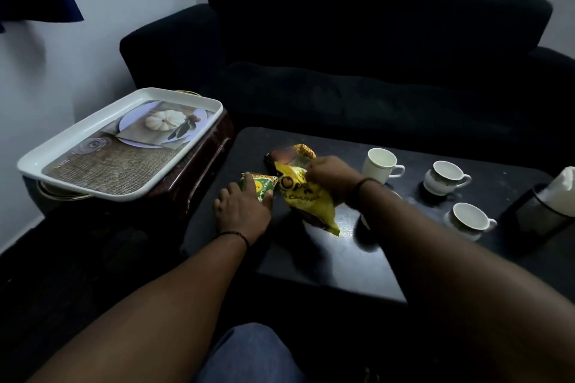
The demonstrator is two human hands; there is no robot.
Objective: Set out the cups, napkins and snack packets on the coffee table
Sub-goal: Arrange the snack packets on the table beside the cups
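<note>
The yellow snack packet (306, 196) carries large dark lettering, only partly readable: something like "OP" on top and "CHUNK" on a line beneath; the rest is creased or hidden. The green snack packet (259, 185) has a yellow patch with print too small to read. A brown packet (287, 155) with a yellow corner lies just beyond the right hand; no writing can be made out on it.

The right hand (331, 176) reaches in from the right with the forearm crossing low over the coffee table (326, 261), a dark band at the wrist; its fingers curl down and pinch the upper edge of the yellow packet, whose lower end trails toward the person. The left hand (244, 211) lies palm down, fingers loosely spread, fingertips pressing on the near end of the green packet, which sits just left of the yellow one. A beaded band circles the left wrist.

To the right of the right hand stand three white cups: a tall mug (379, 165) closest, a rounded cup (443, 177) beyond it, and another cup (469, 219) nearer the person. Farther right is a dark holder with white napkins (560, 190). Far left of the left hand a white tray (121, 143) printed with a pumpkin rests on a side stand.
</note>
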